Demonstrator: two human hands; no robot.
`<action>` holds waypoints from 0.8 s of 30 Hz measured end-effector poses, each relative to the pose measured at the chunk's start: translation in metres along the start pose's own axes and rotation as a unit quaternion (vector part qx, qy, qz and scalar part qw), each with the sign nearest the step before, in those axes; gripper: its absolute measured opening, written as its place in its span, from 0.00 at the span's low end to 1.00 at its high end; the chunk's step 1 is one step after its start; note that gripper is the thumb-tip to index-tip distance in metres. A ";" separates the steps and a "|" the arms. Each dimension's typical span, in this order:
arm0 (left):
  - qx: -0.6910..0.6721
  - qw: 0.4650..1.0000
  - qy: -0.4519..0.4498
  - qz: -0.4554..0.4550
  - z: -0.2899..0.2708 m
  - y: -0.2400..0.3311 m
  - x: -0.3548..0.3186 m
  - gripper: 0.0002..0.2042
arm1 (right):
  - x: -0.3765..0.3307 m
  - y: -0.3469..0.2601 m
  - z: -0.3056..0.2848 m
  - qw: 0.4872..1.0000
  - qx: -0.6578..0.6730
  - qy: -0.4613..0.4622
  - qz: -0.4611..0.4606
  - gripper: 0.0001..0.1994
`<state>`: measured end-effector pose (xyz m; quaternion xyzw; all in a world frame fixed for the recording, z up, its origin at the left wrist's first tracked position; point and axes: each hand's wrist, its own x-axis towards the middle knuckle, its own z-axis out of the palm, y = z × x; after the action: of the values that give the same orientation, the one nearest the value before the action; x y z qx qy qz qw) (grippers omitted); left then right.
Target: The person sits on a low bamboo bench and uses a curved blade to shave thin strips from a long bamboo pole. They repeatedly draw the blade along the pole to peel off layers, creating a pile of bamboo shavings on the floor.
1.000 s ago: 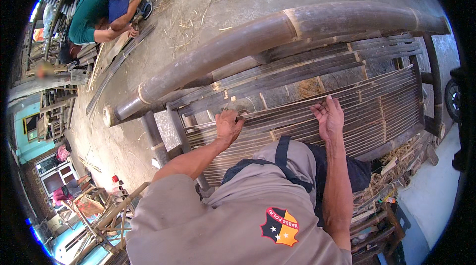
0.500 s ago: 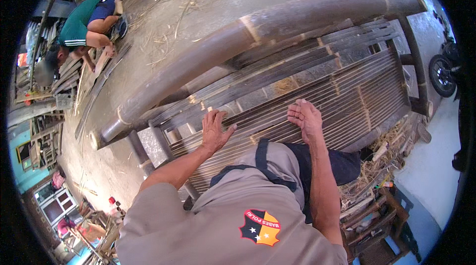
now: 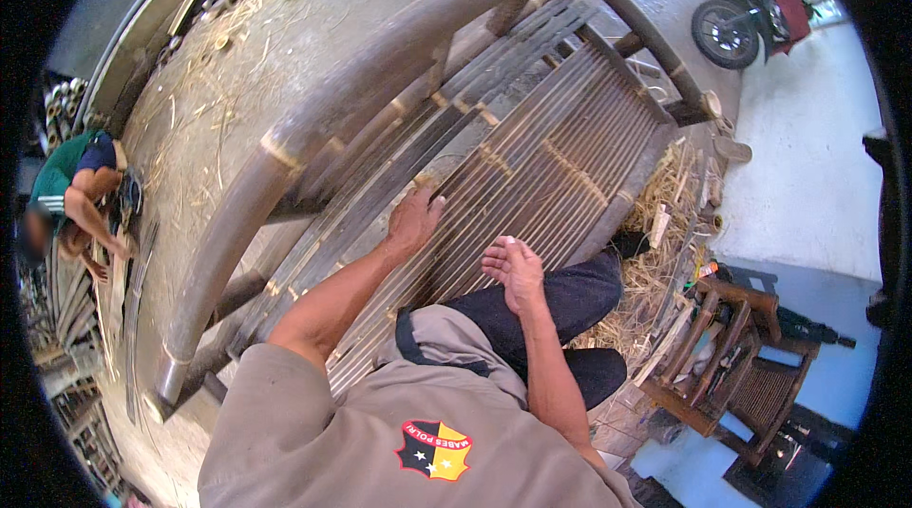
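Observation:
I sit on a bamboo bench with a seat of narrow slats [image 3: 560,157] and a thick dark bamboo rail [image 3: 380,62] along its far side. My left hand [image 3: 415,220] is at the edge of the slats beside a gap, thumb out and fingers bent downward; whether it grips a slat I cannot tell, and nothing shows in it. Over the slats near my knee hovers my right hand [image 3: 516,272], palm turned left, fingers loosely curled and thumb up, with nothing visible in it. Loose dark slats [image 3: 446,119] lie between the seat and the rail.
At the far left a person in green [image 3: 71,176] crouches over bamboo strips. Shavings [image 3: 655,261] litter the floor right of the bench. A small wooden rack with tools [image 3: 712,356] stands at the lower right. A motorcycle [image 3: 736,28] is parked at the upper right.
My view has turned to the right, bringing the motorcycle and rack further in. My hands are closer together, the right one nearer my knee. The crouching person appears further left.

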<state>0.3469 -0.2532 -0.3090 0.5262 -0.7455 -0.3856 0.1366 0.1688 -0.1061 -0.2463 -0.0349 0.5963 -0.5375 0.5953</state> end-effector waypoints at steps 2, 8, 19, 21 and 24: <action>-0.013 0.999 0.018 -0.037 0.012 0.004 0.012 0.19 | 0.003 0.002 0.001 1.000 -0.003 0.016 -0.001 0.14; 0.008 0.997 0.032 -0.076 0.025 0.019 0.010 0.19 | 0.010 0.003 -0.004 1.000 0.011 0.008 0.005 0.16; -0.001 0.994 -0.011 -0.104 0.027 0.010 0.013 0.24 | 0.019 0.004 -0.004 1.000 0.015 0.004 0.009 0.15; -0.012 0.996 -0.028 -0.085 0.027 0.006 0.011 0.24 | 0.018 0.004 -0.004 1.000 0.016 0.014 0.016 0.15; 0.026 0.995 -0.059 -0.081 0.024 0.003 0.015 0.25 | 0.019 0.003 -0.004 1.000 0.011 0.004 0.009 0.16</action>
<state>0.3240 -0.2560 -0.3254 0.5642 -0.7171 -0.4065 0.0474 0.1620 -0.1150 -0.2626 -0.0209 0.5934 -0.5386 0.5978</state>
